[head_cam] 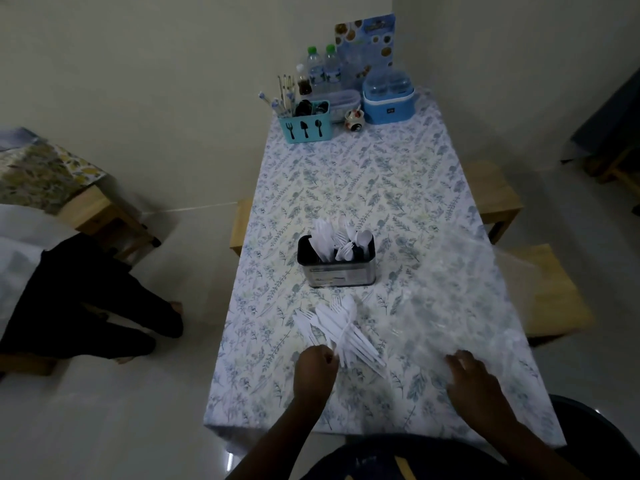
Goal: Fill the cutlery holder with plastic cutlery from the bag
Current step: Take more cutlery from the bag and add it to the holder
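While the left hand (317, 363) pinches loose cutlery (341, 330) near the table's (398, 174) front edge | right hand (472, 379) flat, fingers spread, on the bag (460, 289) | holder (336, 259) mid-table, unobstructed | blue caddy (306, 124), bottles (322, 69) at far edge

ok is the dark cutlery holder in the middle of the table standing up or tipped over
Upright. The cutlery holder stands on its base on the table, its opening upward, with white plastic cutlery sticking up out of the top.

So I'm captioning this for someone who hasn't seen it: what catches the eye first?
The white plastic cutlery fanned out near the table's front edge, gripped by the left hand. Just beyond, mid-table, stands the dark cutlery holder, already partly filled. The right hand rests on a clear bag.
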